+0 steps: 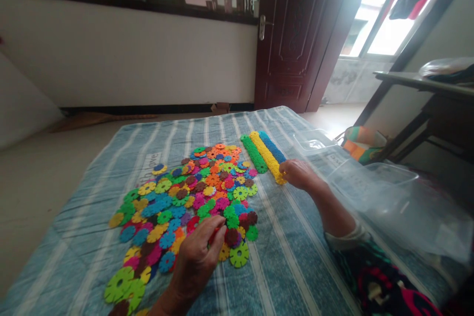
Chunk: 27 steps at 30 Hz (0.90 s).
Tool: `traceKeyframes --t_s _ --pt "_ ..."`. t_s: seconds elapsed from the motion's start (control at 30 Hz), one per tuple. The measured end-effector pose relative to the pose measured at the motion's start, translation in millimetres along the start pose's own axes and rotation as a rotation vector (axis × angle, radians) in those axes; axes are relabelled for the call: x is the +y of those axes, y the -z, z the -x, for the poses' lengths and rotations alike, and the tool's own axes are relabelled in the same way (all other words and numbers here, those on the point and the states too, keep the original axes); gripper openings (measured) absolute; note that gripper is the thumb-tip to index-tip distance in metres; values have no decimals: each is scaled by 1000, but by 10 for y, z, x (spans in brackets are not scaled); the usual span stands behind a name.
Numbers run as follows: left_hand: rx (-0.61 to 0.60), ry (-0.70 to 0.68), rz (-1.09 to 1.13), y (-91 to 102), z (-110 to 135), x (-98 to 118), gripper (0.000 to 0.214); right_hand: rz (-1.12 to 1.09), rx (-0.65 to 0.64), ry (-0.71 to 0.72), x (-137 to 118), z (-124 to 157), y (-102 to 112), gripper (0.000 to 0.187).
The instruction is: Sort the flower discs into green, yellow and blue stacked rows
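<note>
- Striped blue quilt [62, 261] carried everything: loose plastic snowflake discs [185, 192] heaped mid-surface, most still unstacked.
- Three rows done: green disc stack [254, 154], yellow disc stack [267, 158], blue disc stack [272, 145], side by side near the far edge.
- Left hand [196, 256]: fingers pinched together on a red disc [214, 237].
- Right hand [299, 175]: touching the yellow disc stack's near end; grip unclear.
- Clear plastic box [385, 207] sat by the right edge.

Striped blue quilt [292, 266] under plastic snowflake discs [185, 192], disc rows [264, 155], clear tub [388, 207]
</note>
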State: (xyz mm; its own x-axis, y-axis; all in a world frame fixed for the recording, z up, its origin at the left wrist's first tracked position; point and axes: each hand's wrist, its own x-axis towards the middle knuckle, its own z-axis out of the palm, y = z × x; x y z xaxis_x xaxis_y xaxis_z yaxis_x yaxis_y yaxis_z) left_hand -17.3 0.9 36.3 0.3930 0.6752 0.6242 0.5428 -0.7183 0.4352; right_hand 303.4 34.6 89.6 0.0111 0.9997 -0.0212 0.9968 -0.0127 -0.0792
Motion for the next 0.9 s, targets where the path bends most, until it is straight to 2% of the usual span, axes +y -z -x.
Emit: traceKeyframes --t_s 0.2,0.33,0.53,0.73,0.9 --pt "21 -57 -43 -1 6 -32 16 -9 39 -4 80 -44 -101 25" --pt "31 -68 -57 0 16 -63 17 -64 113 23 200 -55 -178 29" --pt "46 -106 -91 11 2 -58 20 -73 222 182 262 -24 -249 44" --pt "69 -154 -107 14 -14 -58 21 -110 181 255 143 -8 -231 42" --pt "62 -154 -91 2 -8 -64 21 -120 164 252 179 -36 -289 41"
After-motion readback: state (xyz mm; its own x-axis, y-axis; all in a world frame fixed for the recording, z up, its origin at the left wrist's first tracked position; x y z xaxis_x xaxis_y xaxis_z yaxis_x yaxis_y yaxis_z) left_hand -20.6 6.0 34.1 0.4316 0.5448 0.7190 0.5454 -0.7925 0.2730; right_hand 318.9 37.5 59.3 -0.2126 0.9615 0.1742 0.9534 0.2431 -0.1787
